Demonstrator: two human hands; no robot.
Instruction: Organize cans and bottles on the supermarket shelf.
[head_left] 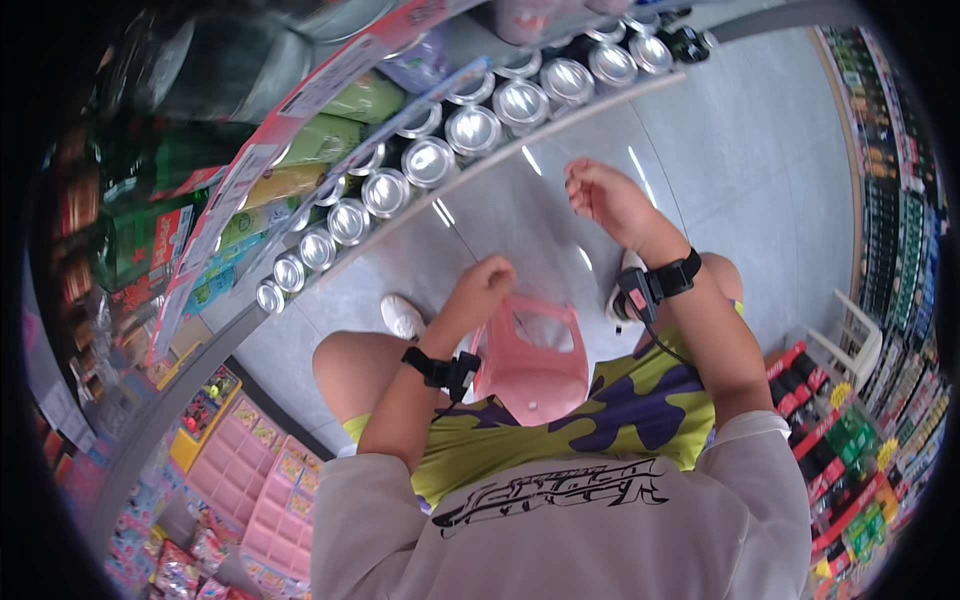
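Observation:
My left hand is over the floor just above a pink plastic stool, its fingers curled in and partly hidden; I see nothing in it. Further forward and to the right, my right hand is raised with loosely bent fingers and an empty palm, touching nothing. Ahead of both hands runs a shelf edge lined with silver-topped drink cans, standing close together in rows. The nearest cans are a short way from my right hand. Each wrist carries a black strap with a small device, such as the right wrist device.
Upper shelves with a red-edged price strip hold green bottles and coloured packs. Pink trays stand at lower left. At right are stacked drink bottles, a white stool and another stocked shelf. Grey tiled floor lies ahead.

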